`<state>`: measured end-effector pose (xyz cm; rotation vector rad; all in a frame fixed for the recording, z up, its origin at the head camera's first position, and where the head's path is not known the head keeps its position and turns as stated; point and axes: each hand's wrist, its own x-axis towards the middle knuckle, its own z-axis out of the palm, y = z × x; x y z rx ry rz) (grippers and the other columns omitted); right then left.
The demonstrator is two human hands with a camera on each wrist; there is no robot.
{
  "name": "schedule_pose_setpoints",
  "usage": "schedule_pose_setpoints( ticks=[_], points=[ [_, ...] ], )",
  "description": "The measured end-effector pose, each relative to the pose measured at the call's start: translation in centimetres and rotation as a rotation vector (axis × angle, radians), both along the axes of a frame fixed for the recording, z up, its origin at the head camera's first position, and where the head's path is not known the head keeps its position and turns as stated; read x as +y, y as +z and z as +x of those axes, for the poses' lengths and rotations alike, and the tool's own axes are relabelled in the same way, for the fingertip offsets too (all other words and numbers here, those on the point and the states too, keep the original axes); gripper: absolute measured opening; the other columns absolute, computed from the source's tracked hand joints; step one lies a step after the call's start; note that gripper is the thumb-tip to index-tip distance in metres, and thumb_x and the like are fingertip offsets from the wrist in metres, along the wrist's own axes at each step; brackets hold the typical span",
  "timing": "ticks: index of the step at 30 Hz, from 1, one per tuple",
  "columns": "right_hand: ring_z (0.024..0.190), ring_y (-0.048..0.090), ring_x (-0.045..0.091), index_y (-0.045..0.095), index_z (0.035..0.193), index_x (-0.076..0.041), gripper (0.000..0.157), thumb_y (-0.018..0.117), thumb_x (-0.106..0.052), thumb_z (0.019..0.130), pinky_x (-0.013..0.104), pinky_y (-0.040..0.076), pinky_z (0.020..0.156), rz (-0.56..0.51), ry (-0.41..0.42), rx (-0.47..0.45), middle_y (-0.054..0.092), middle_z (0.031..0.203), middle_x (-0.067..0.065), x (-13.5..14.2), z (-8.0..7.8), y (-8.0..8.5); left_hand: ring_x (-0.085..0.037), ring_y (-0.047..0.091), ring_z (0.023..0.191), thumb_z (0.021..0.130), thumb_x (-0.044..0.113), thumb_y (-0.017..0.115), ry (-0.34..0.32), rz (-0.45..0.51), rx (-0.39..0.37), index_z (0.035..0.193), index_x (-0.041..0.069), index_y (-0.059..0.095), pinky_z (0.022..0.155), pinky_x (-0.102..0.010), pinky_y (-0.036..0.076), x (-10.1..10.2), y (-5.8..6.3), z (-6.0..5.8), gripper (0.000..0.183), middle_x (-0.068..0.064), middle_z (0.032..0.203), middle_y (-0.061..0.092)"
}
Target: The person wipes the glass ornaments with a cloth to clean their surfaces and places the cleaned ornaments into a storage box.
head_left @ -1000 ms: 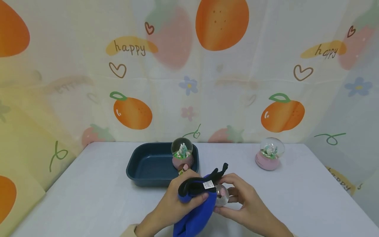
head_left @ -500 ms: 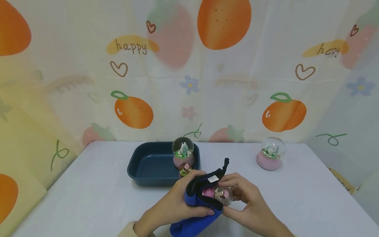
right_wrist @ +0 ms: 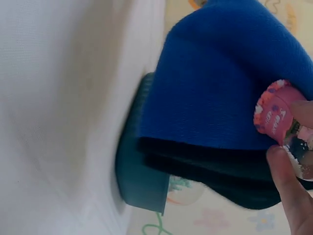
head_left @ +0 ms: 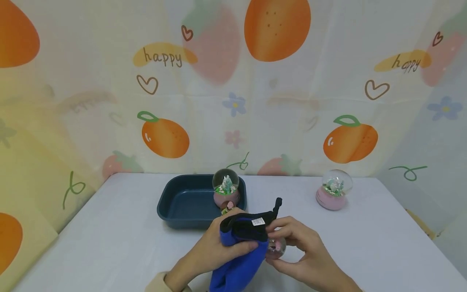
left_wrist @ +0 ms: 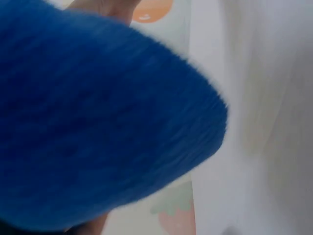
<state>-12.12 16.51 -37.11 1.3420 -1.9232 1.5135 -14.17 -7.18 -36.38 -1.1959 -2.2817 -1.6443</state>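
Note:
My left hand [head_left: 219, 249] grips a blue plush mitt [head_left: 237, 267] with a black-edged opening, a white label and a black loop, the thumb lying over the blue side. My right hand [head_left: 306, 249] pinches a small snow globe [head_left: 277, 248] by its clear ball, right beside the mitt. In the right wrist view the globe's pink base [right_wrist: 279, 110], dotted with red and white bits, lies against the blue plush. The mitt [left_wrist: 112, 107] fills most of the left wrist view and hides most of that hand.
A dark blue-green tray [head_left: 182, 224] stands behind my hands, with a pink-based snow globe [head_left: 226, 182] at its right end. Another pink-based snow globe [head_left: 333, 192] sits at the back right of the white table [head_left: 109, 243]. A fruit-print cloth [head_left: 233, 101] hangs behind.
Half a second ago the mitt's opening tipped to the right and showed the globe's pink base; now the mitt stands more upright and hides part of the globe. Both hands keep their holds.

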Motion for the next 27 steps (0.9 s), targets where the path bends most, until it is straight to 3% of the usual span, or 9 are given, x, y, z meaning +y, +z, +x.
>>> schedule_pose_setpoints(
  ticks=[2,5,7,11,14,16,20,23,27],
  points=[
    [0.107,0.063,0.014,0.060,0.114,0.001,0.054,0.079,0.020,0.067,0.024,0.059,0.078,-0.017,0.014,0.017,0.058,0.118,0.017,0.01,-0.06,-0.02,-0.009,0.061,0.106,0.087,0.022,0.076,-0.037,-0.034,-0.136,0.128,0.028,0.057,0.095,-0.027,0.049,-0.04,0.01,0.10,0.045,0.007,0.119,0.064],
    [0.106,0.063,0.014,0.059,0.116,0.002,0.054,0.079,0.019,0.068,0.025,0.059,0.077,-0.011,0.005,0.004,0.055,0.118,0.017,-0.01,0.00,0.14,-0.010,0.061,0.107,0.086,0.022,0.076,-0.080,-0.047,-0.200,0.130,0.029,0.054,0.097,-0.028,0.050,0.02,-0.10,0.12,0.049,0.007,0.121,0.063],
    [0.104,0.063,0.013,0.057,0.118,0.001,0.055,0.081,0.014,0.070,0.025,0.059,0.077,0.016,-0.026,-0.023,0.053,0.119,0.015,-0.01,0.10,0.33,-0.009,0.062,0.102,0.086,0.022,0.076,-0.078,-0.030,-0.132,0.126,0.025,0.055,0.093,-0.028,0.051,0.14,-0.27,0.05,0.045,0.004,0.116,0.065],
    [0.101,0.063,0.009,0.054,0.121,-0.001,0.056,0.082,0.007,0.074,0.026,0.059,0.075,0.046,-0.057,-0.113,0.054,0.117,0.011,-0.02,0.21,0.65,-0.008,0.059,0.095,0.084,0.020,0.078,-0.010,0.024,0.086,0.117,0.018,0.058,0.087,-0.028,0.050,0.34,-0.55,-0.05,0.039,0.002,0.105,0.066],
    [0.096,0.063,0.008,0.055,0.120,-0.001,0.051,0.080,0.008,0.076,0.026,0.059,0.071,0.026,-0.030,-0.165,0.055,0.115,0.011,-0.07,0.22,0.71,-0.009,0.059,0.094,0.083,0.016,0.079,0.023,0.064,0.180,0.114,0.016,0.059,0.086,-0.028,0.050,0.40,-0.53,-0.03,0.037,0.002,0.102,0.066],
    [0.093,0.063,0.008,0.056,0.118,-0.002,0.049,0.080,0.007,0.077,0.026,0.059,0.071,0.022,-0.027,-0.172,0.056,0.114,0.010,-0.17,0.34,0.76,-0.010,0.060,0.093,0.084,0.011,0.078,0.018,0.102,0.193,0.112,0.014,0.061,0.086,-0.029,0.051,0.40,-0.40,-0.02,0.033,-0.001,0.100,0.067],
    [0.094,0.062,0.011,0.059,0.114,-0.002,0.046,0.081,0.006,0.075,0.026,0.060,0.072,0.024,-0.042,-0.101,0.057,0.113,0.012,-0.35,0.46,0.80,-0.011,0.062,0.088,0.087,0.004,0.072,0.012,0.148,0.158,0.108,0.010,0.064,0.084,-0.028,0.053,0.39,-0.16,0.02,0.024,-0.006,0.095,0.068],
    [0.097,0.063,0.012,0.060,0.111,-0.001,0.048,0.083,0.010,0.070,0.025,0.059,0.073,0.015,-0.047,-0.040,0.057,0.113,0.013,-0.31,0.44,0.62,-0.010,0.062,0.089,0.088,0.006,0.071,0.015,0.124,0.115,0.110,0.011,0.065,0.084,-0.028,0.052,0.30,-0.11,0.04,0.023,-0.006,0.098,0.068],
    [0.097,0.062,0.014,0.061,0.109,0.000,0.054,0.081,0.019,0.063,0.022,0.058,0.076,-0.010,-0.027,0.032,0.057,0.114,0.015,-0.15,0.27,0.29,-0.010,0.061,0.100,0.090,0.017,0.070,-0.034,0.027,-0.073,0.123,0.021,0.061,0.091,-0.027,0.050,0.06,-0.11,0.01,0.034,0.001,0.112,0.066]
  ],
)
